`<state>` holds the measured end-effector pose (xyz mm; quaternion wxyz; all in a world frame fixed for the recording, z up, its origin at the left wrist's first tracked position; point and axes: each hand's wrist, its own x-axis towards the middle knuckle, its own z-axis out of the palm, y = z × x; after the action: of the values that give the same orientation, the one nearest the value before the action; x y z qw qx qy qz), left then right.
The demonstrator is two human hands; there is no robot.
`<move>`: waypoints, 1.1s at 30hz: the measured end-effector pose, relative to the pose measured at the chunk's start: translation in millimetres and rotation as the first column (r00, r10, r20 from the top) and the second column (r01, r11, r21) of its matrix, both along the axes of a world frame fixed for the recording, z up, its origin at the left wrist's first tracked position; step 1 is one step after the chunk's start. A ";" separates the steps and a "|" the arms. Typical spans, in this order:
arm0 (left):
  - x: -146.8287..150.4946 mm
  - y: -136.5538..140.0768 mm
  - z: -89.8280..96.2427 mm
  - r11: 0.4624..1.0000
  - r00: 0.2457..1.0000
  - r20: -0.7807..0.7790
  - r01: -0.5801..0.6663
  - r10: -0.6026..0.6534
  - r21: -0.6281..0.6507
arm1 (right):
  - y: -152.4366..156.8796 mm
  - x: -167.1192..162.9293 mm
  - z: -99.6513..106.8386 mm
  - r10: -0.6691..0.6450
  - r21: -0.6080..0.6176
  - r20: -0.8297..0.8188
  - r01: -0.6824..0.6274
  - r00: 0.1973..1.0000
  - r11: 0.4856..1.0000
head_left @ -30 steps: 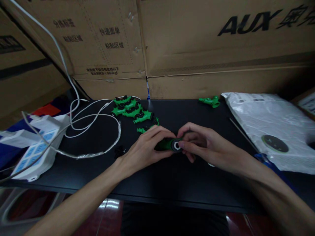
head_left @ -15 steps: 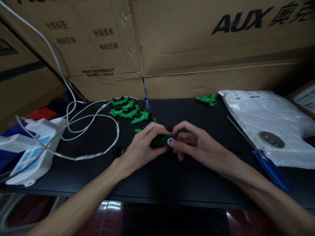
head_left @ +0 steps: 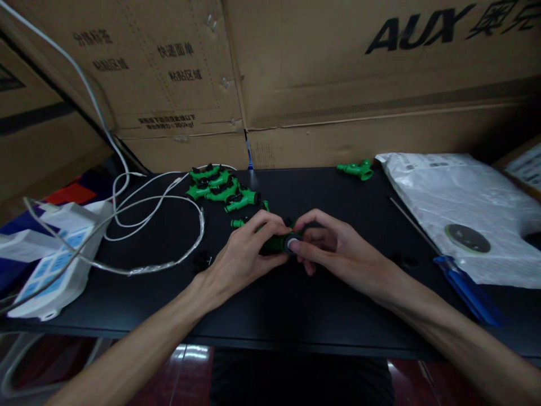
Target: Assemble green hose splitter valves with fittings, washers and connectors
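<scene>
Around a green plastic hose fitting (head_left: 274, 244) my left hand (head_left: 242, 246) is closed, with the fitting's round end turned towards my right hand. That end has a black collar (head_left: 288, 246) with a pale ring inside. My right hand (head_left: 343, 243) pinches at the collar, its thumb over the opening and its fingers curled behind. Most of the fitting's body is hidden by my left fingers. Just beyond my hands lies a group of similar green fittings (head_left: 222, 190) with black parts. Another green fitting (head_left: 357, 170) lies apart at the back.
To the right are a blue-handled screwdriver (head_left: 469, 290) and a white plastic package (head_left: 460, 192). Small black parts (head_left: 203, 260) lie left of my hands, and others (head_left: 406, 261) lie right. A power strip (head_left: 70, 270) with looping cables occupies the left. Cardboard (head_left: 338, 90) stands behind the black table (head_left: 253, 321).
My right thumb has shifted slightly over the collar's opening, hiding more of the pale ring. Both hands stay in nearly the same place, and the camera view has moved a little.
</scene>
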<state>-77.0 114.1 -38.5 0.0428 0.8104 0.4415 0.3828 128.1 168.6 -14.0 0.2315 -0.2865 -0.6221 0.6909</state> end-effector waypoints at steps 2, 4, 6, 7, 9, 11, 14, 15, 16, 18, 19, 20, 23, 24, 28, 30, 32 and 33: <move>-0.1 -0.1 -0.4 1.000 1.000 -0.009 -0.010 0.010 -0.003 | -0.4 -1.1 -2.0 -0.005 0.008 -0.002 0.005 1.000 1.000; -0.4 -0.5 -0.5 1.000 0.999 -0.023 -0.023 0.023 -0.004 | -1.4 -2.4 -4.7 -0.016 0.025 -0.002 0.016 1.000 1.000; -0.4 -1.1 -0.6 0.999 0.999 -0.038 -0.035 0.035 -0.003 | -2.8 -3.4 -7.1 -0.037 0.052 -0.001 0.037 0.999 0.998; -0.1 -1.4 -0.6 0.999 0.998 -0.041 -0.041 0.041 0.002 | -3.6 -3.8 -7.7 -0.050 0.067 -0.003 0.051 0.999 0.996; 1.1 -1.7 -0.5 0.998 0.998 -0.034 -0.054 0.055 0.019 | -4.9 -3.8 -7.3 -0.075 0.098 -0.009 0.075 0.997 0.992; 2.8 -1.8 0.1 0.996 0.997 0.002 -0.076 0.076 0.050 | -6.0 -3.2 -4.8 -0.078 0.129 -0.026 0.081 0.997 0.988; 4.8 -1.8 1.5 0.990 0.991 0.078 -0.116 0.109 0.085 | -7.5 -2.3 -1.3 -0.060 0.170 -0.064 0.070 0.996 0.983; 5.1 -1.9 1.9 0.988 0.988 0.097 -0.126 0.118 0.089 | -8.1 -2.3 -1.2 -0.064 0.199 -0.076 0.078 0.995 0.977; 5.2 -2.1 2.2 0.988 0.987 0.107 -0.131 0.121 0.087 | -8.6 -2.4 -2.0 -0.074 0.248 -0.083 0.093 0.994 0.964; 5.6 -2.8 2.6 0.989 0.987 0.115 -0.125 0.116 0.077 | -9.2 -2.7 -5.0 -0.117 0.413 -0.079 0.140 0.990 0.900; 6.0 -3.2 2.7 0.990 0.987 0.118 -0.121 0.112 0.069 | -8.9 -2.5 -6.5 -0.139 0.509 -0.072 0.157 0.988 0.847; 6.5 -3.6 3.0 0.991 0.986 0.122 -0.118 0.110 0.058 | -8.1 -2.0 -7.6 -0.155 0.593 -0.061 0.160 0.986 0.789; 7.9 -4.3 5.5 0.995 0.982 0.164 -0.097 0.098 -0.012 | -2.2 2.1 -6.2 -0.160 0.731 -0.040 0.138 0.986 0.669; 8.0 -4.4 6.9 0.995 0.978 0.189 -0.083 0.090 -0.047 | 0.7 4.3 -4.1 -0.147 0.748 -0.029 0.119 0.989 0.653; 5.7 -4.0 13.2 0.973 0.968 0.248 0.031 0.027 -0.228 | 11.6 13.8 5.7 -0.051 0.795 0.040 -0.001 0.998 0.607; 3.8 -3.2 15.3 0.957 0.972 0.235 0.087 -0.021 -0.275 | 13.5 16.9 8.7 0.007 0.807 0.061 -0.053 0.998 0.588; 2.4 -2.1 15.9 0.958 0.970 0.237 0.119 -0.056 -0.262 | 12.3 17.9 10.0 0.018 0.799 0.066 -0.064 0.998 0.597; 2.1 -1.4 15.6 0.962 0.966 0.249 0.127 -0.065 -0.242 | 10.7 17.7 10.3 0.006 0.779 0.061 -0.051 0.998 0.625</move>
<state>-74.9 112.7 -22.8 0.2184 0.7667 0.4387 0.4148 145.8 179.3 -3.7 0.3053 -0.1661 -0.8700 0.3496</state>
